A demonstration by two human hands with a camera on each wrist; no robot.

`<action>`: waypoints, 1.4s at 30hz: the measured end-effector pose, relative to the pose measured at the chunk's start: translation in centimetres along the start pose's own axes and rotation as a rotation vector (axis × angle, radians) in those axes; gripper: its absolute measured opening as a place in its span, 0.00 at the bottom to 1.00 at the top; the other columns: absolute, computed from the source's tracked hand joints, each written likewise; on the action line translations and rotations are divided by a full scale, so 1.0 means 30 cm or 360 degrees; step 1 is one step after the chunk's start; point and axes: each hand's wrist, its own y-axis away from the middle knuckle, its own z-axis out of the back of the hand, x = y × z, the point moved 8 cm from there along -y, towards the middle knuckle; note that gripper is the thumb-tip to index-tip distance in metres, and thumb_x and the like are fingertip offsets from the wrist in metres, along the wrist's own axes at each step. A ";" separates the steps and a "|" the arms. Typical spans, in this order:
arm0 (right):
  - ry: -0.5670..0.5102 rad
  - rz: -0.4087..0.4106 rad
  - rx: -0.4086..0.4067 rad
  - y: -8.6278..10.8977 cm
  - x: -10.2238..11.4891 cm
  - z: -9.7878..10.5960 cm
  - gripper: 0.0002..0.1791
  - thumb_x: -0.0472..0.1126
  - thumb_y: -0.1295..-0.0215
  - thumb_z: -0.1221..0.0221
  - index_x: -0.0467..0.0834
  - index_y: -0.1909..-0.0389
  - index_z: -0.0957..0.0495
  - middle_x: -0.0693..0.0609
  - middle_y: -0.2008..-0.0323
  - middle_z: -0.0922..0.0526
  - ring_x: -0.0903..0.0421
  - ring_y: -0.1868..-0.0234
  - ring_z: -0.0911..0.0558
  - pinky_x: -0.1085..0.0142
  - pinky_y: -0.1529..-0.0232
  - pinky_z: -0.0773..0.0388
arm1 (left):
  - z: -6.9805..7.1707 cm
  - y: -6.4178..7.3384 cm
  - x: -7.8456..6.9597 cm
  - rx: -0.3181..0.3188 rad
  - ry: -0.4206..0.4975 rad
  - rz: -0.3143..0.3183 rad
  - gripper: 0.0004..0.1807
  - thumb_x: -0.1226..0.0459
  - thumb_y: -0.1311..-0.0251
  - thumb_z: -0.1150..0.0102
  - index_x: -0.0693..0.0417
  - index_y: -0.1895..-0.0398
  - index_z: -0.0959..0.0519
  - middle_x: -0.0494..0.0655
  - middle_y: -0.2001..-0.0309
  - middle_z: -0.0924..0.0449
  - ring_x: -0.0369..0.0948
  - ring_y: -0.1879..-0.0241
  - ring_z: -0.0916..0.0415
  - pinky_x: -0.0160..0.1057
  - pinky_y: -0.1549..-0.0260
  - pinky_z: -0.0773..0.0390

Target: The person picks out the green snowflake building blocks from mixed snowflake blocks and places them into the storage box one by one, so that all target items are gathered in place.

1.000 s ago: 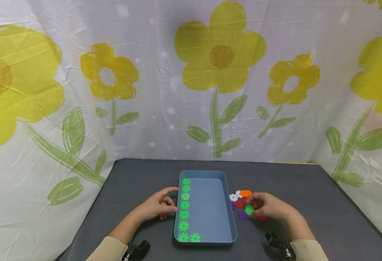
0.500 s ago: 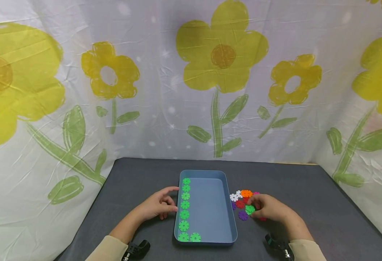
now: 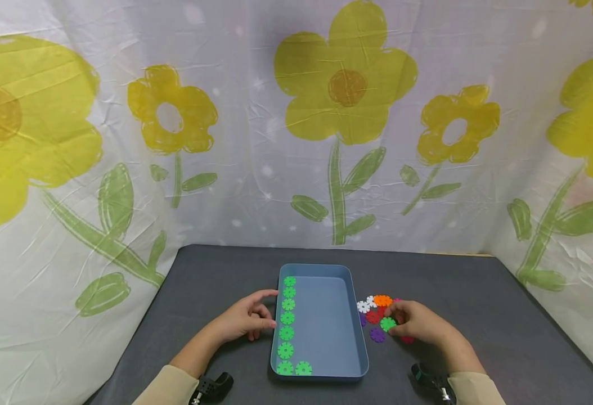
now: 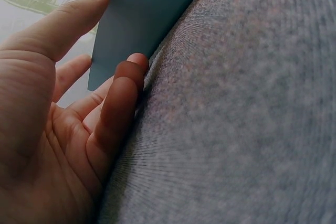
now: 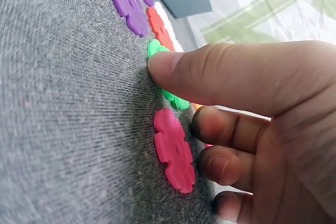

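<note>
My left hand (image 3: 242, 318) is at the left side of a blue-grey tray (image 3: 327, 326), thumb and index fingertips touching its wall. The tray wall (image 4: 142, 14) also shows in the left wrist view, where the other fingers are loosely bent. My right hand (image 3: 420, 322) pinches a green snowflake disc (image 3: 387, 324) at the near side of a loose pile right of the tray. In the right wrist view my thumb lies over that green disc (image 5: 178, 99); the index fingertip is hidden behind it. A pink snowflake disc (image 5: 175, 153) lies on the cloth below the thumb.
Several green discs (image 3: 286, 333) line the tray's left side, with one more green disc (image 3: 304, 368) beside the nearest. The pile includes white (image 3: 363, 306), orange (image 3: 382, 301), red (image 3: 372, 317) and purple (image 3: 377, 334) discs. Dark grey cloth (image 3: 236, 264) covers the table; a flowered curtain hangs behind.
The head view has shifted very slightly. My right hand stays at the green disc with only a small finger movement; my left hand keeps its place at the tray.
</note>
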 end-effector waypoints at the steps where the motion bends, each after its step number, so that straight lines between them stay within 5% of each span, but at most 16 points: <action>1: 0.0002 0.0001 -0.0001 -0.001 0.001 0.000 0.14 0.35 0.41 0.27 0.39 0.57 0.20 0.53 0.75 0.30 0.58 0.75 0.32 0.65 0.73 0.35 | 0.001 0.000 0.001 0.0000 -0.0001 0.0000 0.42 0.64 0.32 0.33 0.58 0.20 0.43 0.54 0.62 0.16 0.42 0.78 0.26 0.42 0.78 0.22; 18: -0.0015 -0.0065 -0.0106 -0.005 0.047 0.037 0.16 0.34 0.45 0.27 0.39 0.59 0.21 0.49 0.68 0.25 0.52 0.68 0.28 0.62 0.70 0.27 | 0.012 0.006 0.005 -0.0020 0.0023 0.0001 0.42 0.64 0.33 0.32 0.57 0.20 0.43 0.54 0.62 0.16 0.43 0.78 0.26 0.42 0.77 0.21; 28: -0.0026 0.0101 -0.0174 0.011 0.178 0.092 0.17 0.34 0.42 0.30 0.39 0.52 0.20 0.49 0.66 0.23 0.54 0.71 0.27 0.64 0.70 0.25 | 0.012 0.004 0.001 -0.0028 0.0020 0.0006 0.42 0.63 0.33 0.31 0.57 0.20 0.43 0.53 0.62 0.16 0.44 0.78 0.25 0.43 0.77 0.21; 42: -0.0016 0.0269 -0.0203 0.019 0.316 0.104 0.14 0.34 0.40 0.31 0.47 0.54 0.19 0.52 0.65 0.22 0.54 0.67 0.26 0.64 0.67 0.25 | 0.004 -0.001 0.007 -0.0036 -0.0001 0.0014 0.42 0.65 0.33 0.32 0.57 0.20 0.43 0.52 0.63 0.16 0.42 0.79 0.26 0.41 0.78 0.22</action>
